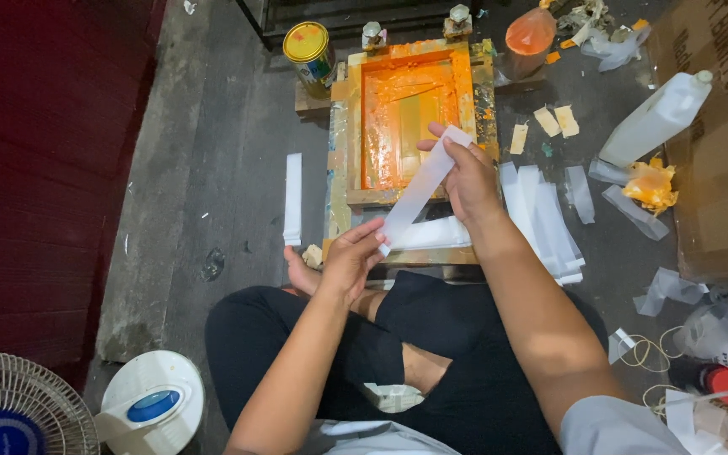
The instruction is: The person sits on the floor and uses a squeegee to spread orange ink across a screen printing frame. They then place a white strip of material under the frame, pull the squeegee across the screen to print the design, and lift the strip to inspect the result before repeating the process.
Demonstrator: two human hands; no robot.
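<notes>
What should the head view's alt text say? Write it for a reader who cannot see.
A seated person's left hand and right hand hold a white strip by its ends above an orange-inked printing frame on the floor, with more white strips stacked beside it.

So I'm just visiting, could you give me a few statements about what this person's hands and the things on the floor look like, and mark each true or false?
1. Both hands hold one white strip. True: left hand at its lower end, right hand at its upper end.
2. The screen frame is smeared with blue ink. False: the ink is orange.
3. A yellow-lidded can stands left of the frame. True.
4. The pile of white strips lies left of the frame. False: it lies right of it; a single strip lies left.
</notes>
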